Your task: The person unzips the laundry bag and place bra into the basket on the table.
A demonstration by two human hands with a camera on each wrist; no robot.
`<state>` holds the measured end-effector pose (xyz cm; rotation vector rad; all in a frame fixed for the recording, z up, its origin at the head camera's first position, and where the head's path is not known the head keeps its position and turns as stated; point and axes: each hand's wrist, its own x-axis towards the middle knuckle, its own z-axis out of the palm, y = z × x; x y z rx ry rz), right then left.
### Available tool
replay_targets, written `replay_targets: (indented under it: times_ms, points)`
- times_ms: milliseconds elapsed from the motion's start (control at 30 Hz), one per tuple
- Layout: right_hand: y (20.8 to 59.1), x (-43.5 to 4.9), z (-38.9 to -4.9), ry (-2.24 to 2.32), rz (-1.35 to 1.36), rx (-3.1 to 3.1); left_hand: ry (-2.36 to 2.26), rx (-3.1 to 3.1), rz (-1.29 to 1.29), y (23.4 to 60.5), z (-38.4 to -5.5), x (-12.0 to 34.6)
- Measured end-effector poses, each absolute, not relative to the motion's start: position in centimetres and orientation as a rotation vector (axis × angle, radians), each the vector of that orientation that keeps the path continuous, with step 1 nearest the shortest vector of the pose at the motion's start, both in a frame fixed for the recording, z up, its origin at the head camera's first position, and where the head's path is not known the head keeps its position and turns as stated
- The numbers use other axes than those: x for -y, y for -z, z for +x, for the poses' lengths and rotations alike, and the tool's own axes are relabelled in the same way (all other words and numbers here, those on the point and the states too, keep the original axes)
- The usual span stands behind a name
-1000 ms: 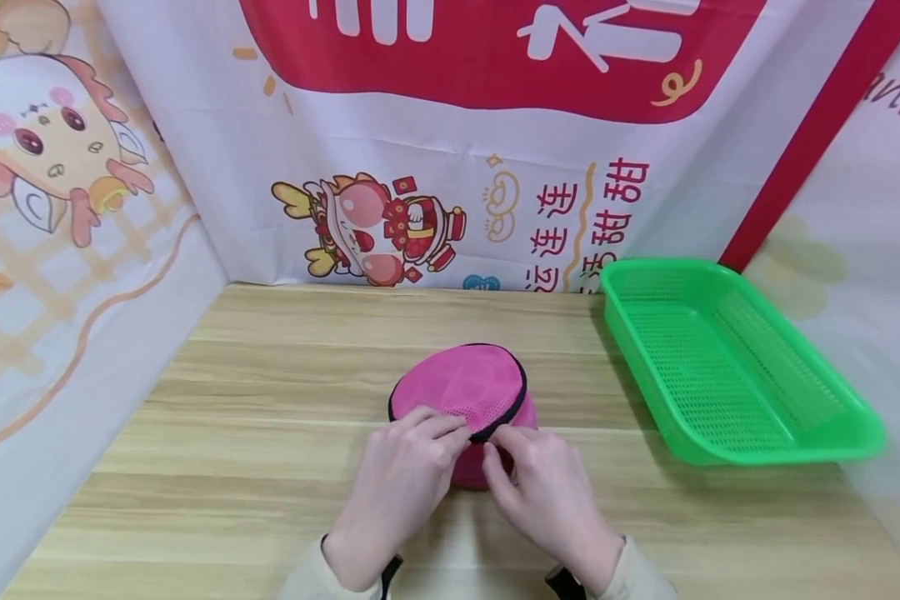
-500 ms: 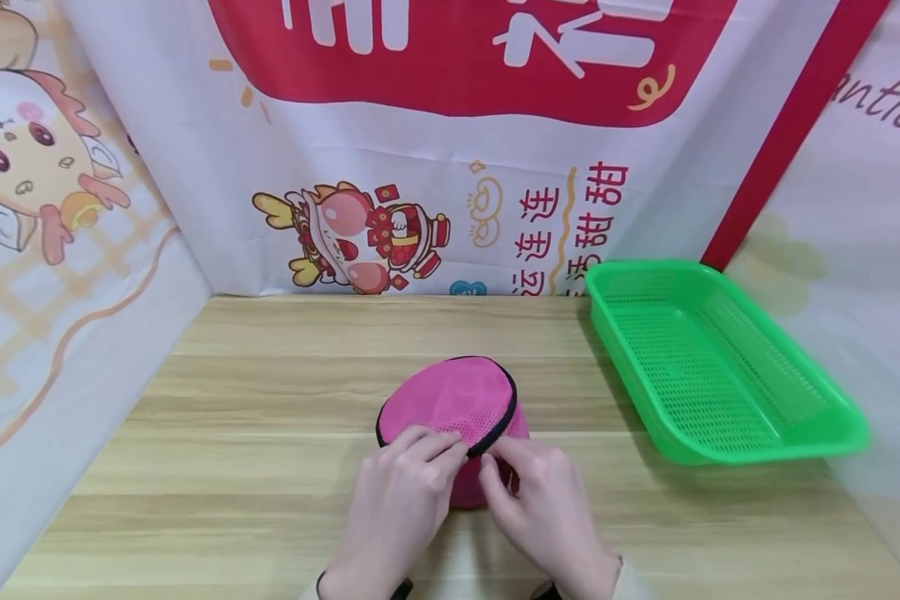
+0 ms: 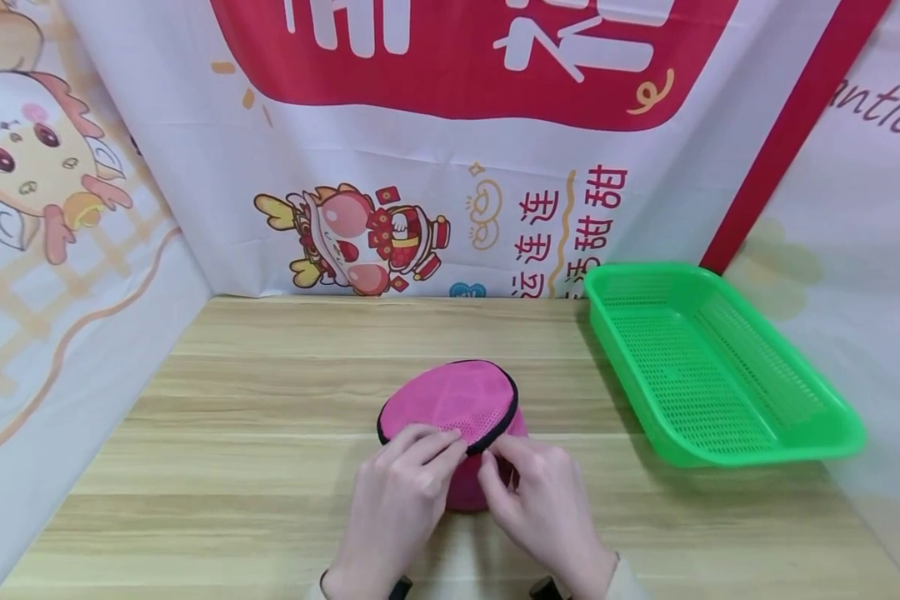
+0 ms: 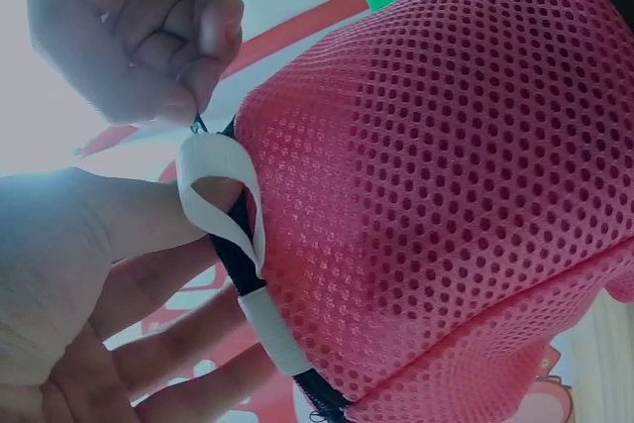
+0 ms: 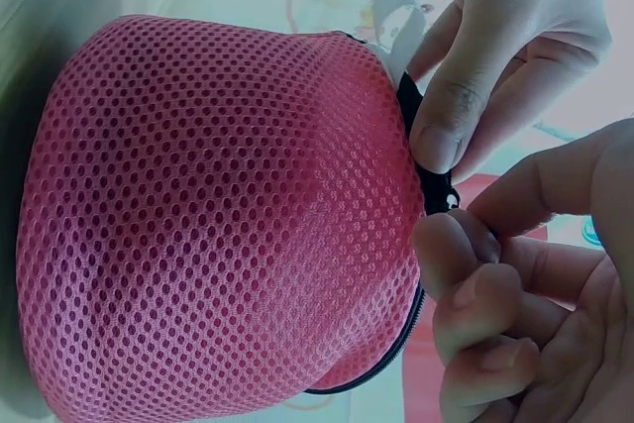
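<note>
A round pink mesh laundry bag (image 3: 450, 400) with a black zipped rim stands on the table, its top tilted toward me. My left hand (image 3: 397, 500) grips the near rim, thumb below and fingers over the top. Just to its right, my right hand (image 3: 543, 500) pinches the zipper pull (image 5: 454, 201) between thumb and forefinger, its other fingers curled. In the left wrist view, a white elastic loop (image 4: 203, 210) sits on the black rim by the left thumb. The mesh side (image 5: 228, 215) bulges outward. What is inside the bag is hidden.
A green plastic basket (image 3: 765, 454) with perforated walls stands at the right of the wooden table (image 3: 217, 467). Printed cloth (image 3: 420, 133) hangs behind the table and along both sides.
The head view has shifted a little, so the scene sits slightly farther left and lower. Both hands keep their places at the rim, and the bag has hardly moved.
</note>
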<state>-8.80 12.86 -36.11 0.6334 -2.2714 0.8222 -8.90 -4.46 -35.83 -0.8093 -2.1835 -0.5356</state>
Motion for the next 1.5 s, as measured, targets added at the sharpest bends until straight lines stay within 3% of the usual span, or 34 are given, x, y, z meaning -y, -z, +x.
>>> replay_targets:
  times_ms: [700, 1500]
  points:
    - [36.3, -11.9, -9.4, -0.697, 0.54, 2.35, 0.463, 2.212, -0.727, 36.4, -9.9, 4.8]
    - [36.7, -11.7, -9.6, -0.701, 0.581, 2.375, 0.46, 2.182, -0.843, 37.2, -10.2, 4.2]
